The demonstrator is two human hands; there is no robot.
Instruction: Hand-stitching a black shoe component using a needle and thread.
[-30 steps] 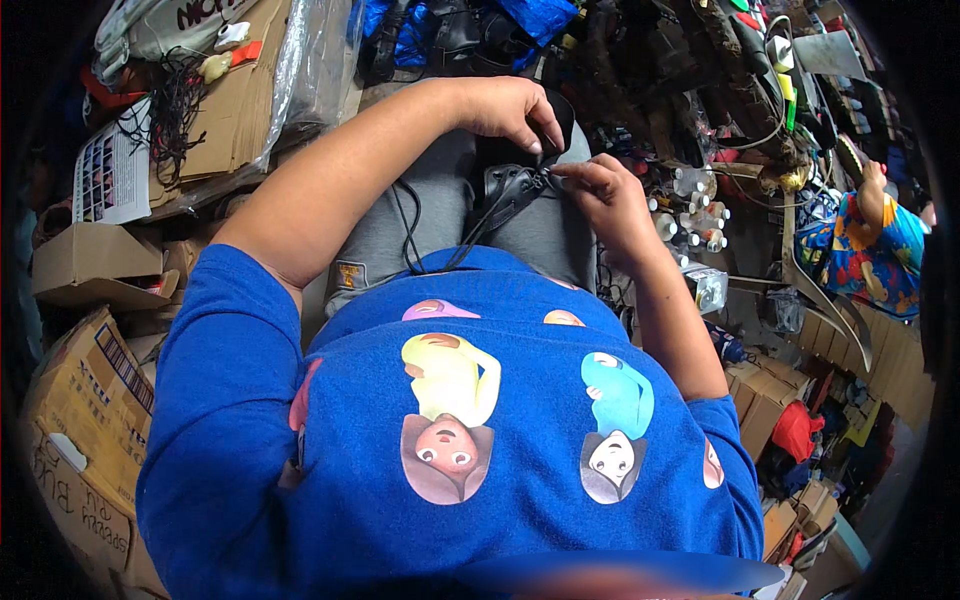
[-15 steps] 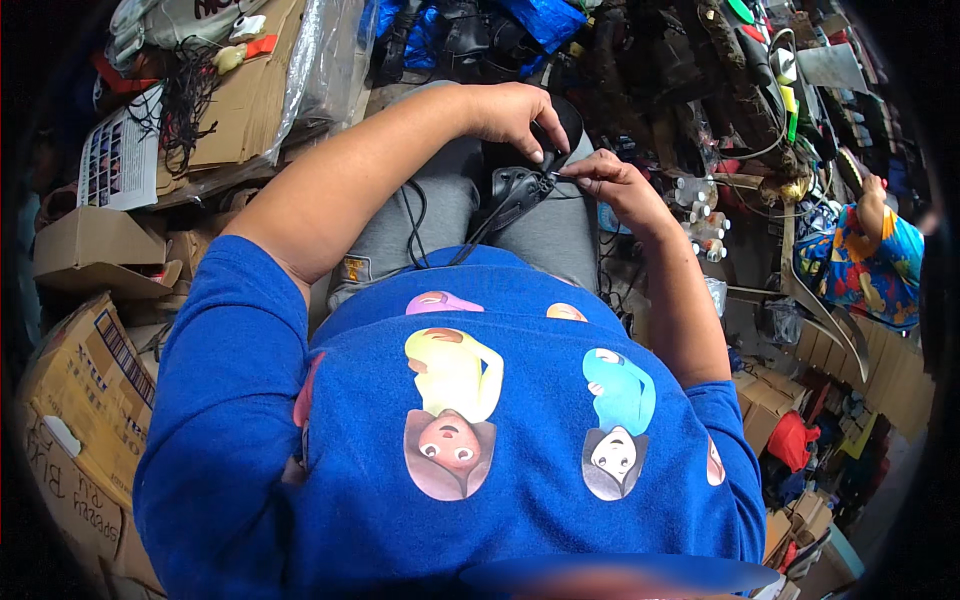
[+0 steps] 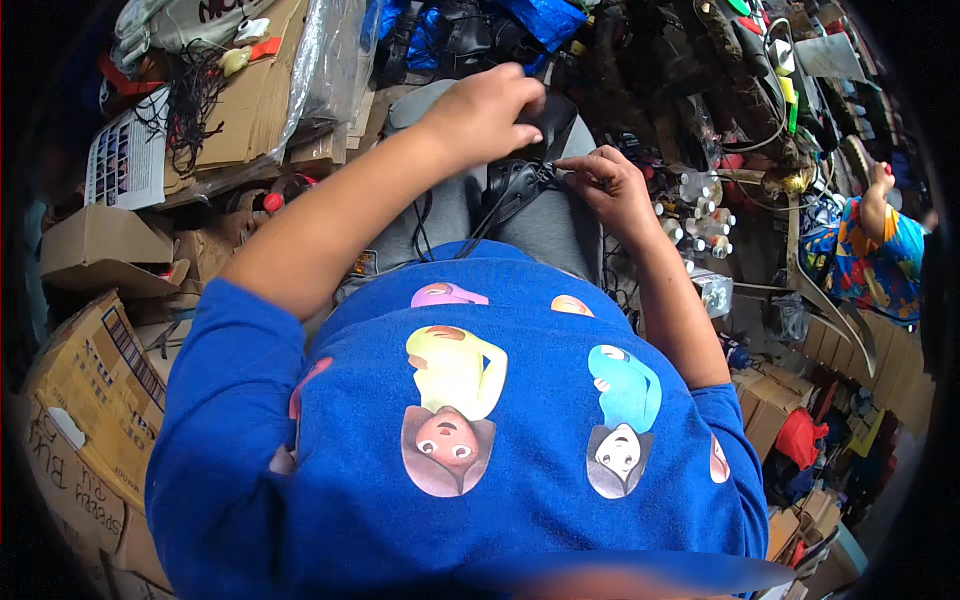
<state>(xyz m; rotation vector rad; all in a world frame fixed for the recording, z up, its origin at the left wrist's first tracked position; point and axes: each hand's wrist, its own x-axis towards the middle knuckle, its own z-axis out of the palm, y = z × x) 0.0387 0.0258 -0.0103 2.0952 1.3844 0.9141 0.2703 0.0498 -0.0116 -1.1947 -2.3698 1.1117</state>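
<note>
A black lace-up shoe rests across my lap on grey trousers, its eyelets toward my right hand. Long black shoelaces trail from it toward my belly. My right hand is at the eyelets, thumb and forefinger pinched on what looks like a shoelace; its tip is too small to make out. My left hand is raised over the far end of the shoe, fingers curled and thumb somewhat apart. Whatever those fingers hold, if anything, is hidden against the dark shoe.
Flattened cardboard with plastic wrap and a black cord bundle lie far left, above an open carton. Small capped bottles stand to the right. Beyond them is another person's colourful sleeve. Black footwear lies ahead.
My left hand has lifted off the shoe and moved up and to the left. My right hand has stayed at the eyelets, with only a slight shift.
</note>
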